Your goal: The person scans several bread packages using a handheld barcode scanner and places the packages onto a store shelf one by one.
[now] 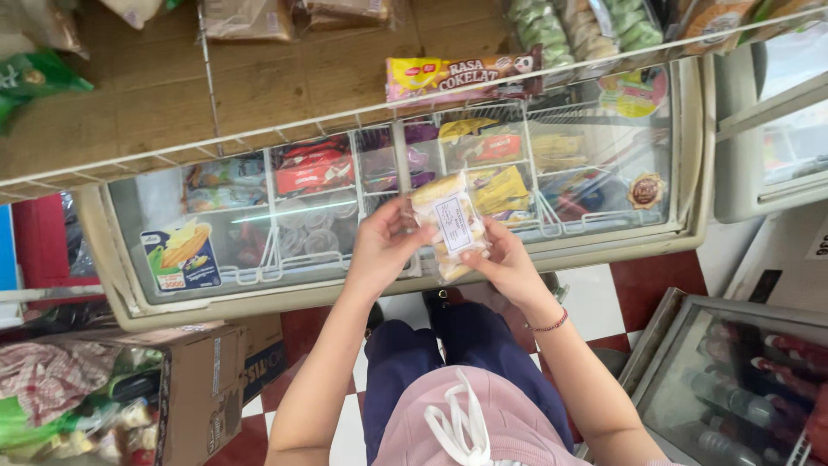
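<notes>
Head view: looked straight down on a person standing at a glass-topped chest freezer (172,185), both bare hands raised over its near edge.
Left hand: the left hand (384,246) was closed on the clear snack packet (450,226), thumb and fingers gripping its left side.
Right hand: the right hand (509,263) grasped the same packet from below and right, fingers curled under its lower end; a thin red bracelet (552,324) sat on that wrist.
Packet place: it was held in the air above the freezer's sliding lid, just inside the near rim, not resting on the glass.
Packet axis: long axis ran from upper left to lower right, tilted a little off upright; the white label (454,223) faced the camera.
Edges: the freezer's cream frame ran across just under the hands; a white wire rack (345,116) crossed above, carrying a long yellow wrapped bar (461,73).
Open room: free space lay between the hands and the wire rack, and over the glass to the left.
Sides: a cardboard box (203,388) stood at lower left, a drinks cooler (733,388) at lower right, with red and white floor tiles (638,280) between.
</notes>
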